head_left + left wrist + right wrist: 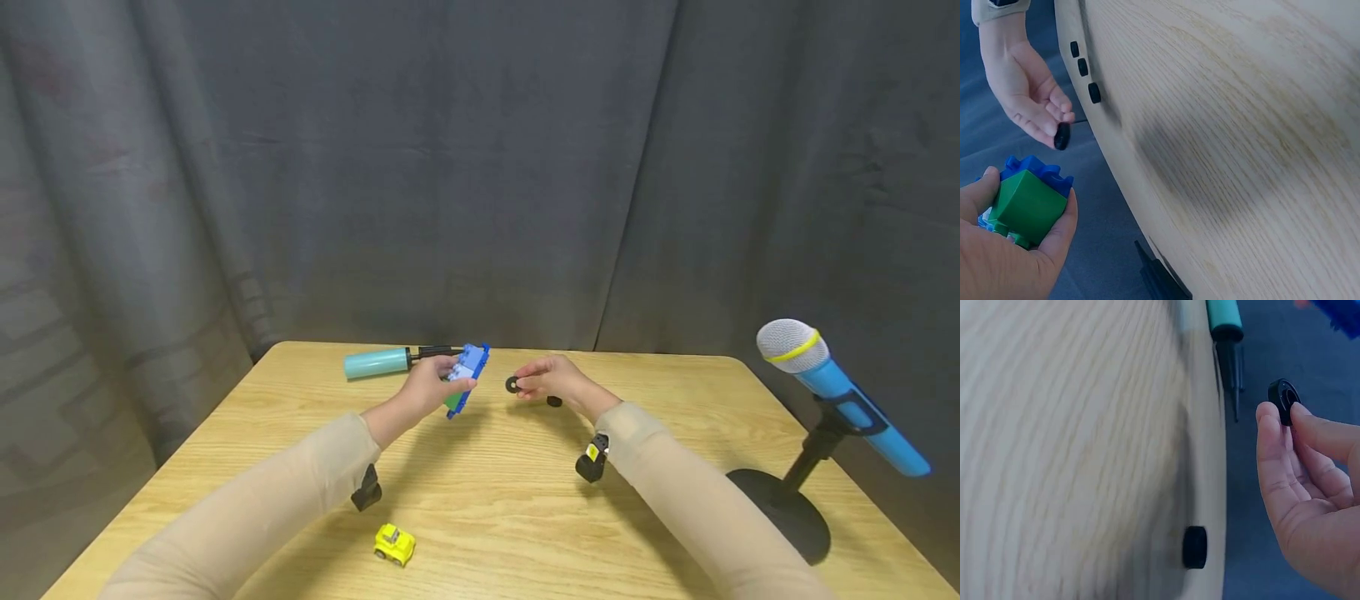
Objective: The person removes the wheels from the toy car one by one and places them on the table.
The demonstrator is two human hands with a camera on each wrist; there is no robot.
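My left hand [427,390] grips a toy made of blue and green building blocks [471,362], tilted and raised above the far part of the table. In the left wrist view its green block [1030,205] sits against a blue base with a notched edge, between thumb and fingers. Across a small gap, my right hand [553,377] pinches a small black toy wheel [512,384] between thumb and fingertips. The right wrist view shows this wheel [1284,401] apart from the blocks. Three more black wheels [1094,92] lie on the table near its far edge.
A turquoise hand pump [377,363] lies at the back left of the wooden table [480,517]. Near the front stands a yellow toy car [394,544]. A blue toy microphone [840,396] rises on a black stand [780,508] at the right. Grey curtains hang behind.
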